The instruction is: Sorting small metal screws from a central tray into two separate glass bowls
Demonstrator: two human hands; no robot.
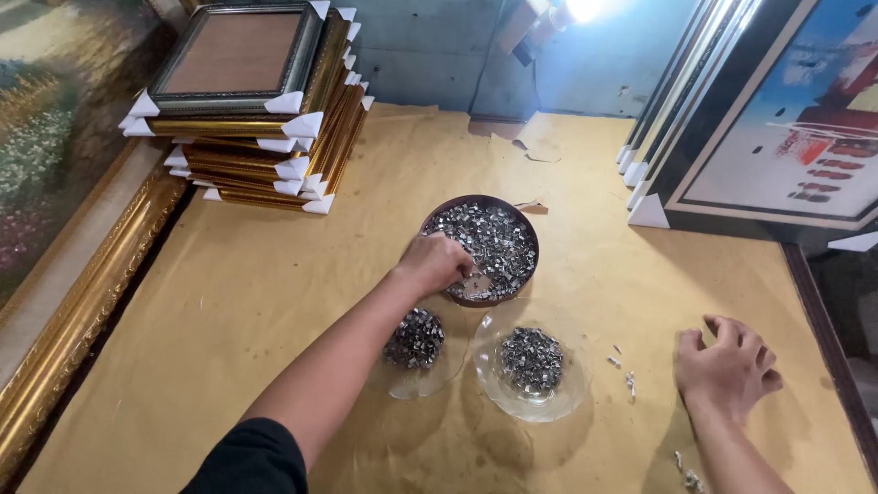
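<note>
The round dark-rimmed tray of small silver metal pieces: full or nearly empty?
Mostly full: the round dark-rimmed tray shows metal pieces almost edge to edge, with one bare patch beside the left hand.

L hand in bowl of metal bits – R hand on table

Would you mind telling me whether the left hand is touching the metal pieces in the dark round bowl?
Touching: the head view shows the left hand with fingers down in the metal pieces of the bowl.
</note>
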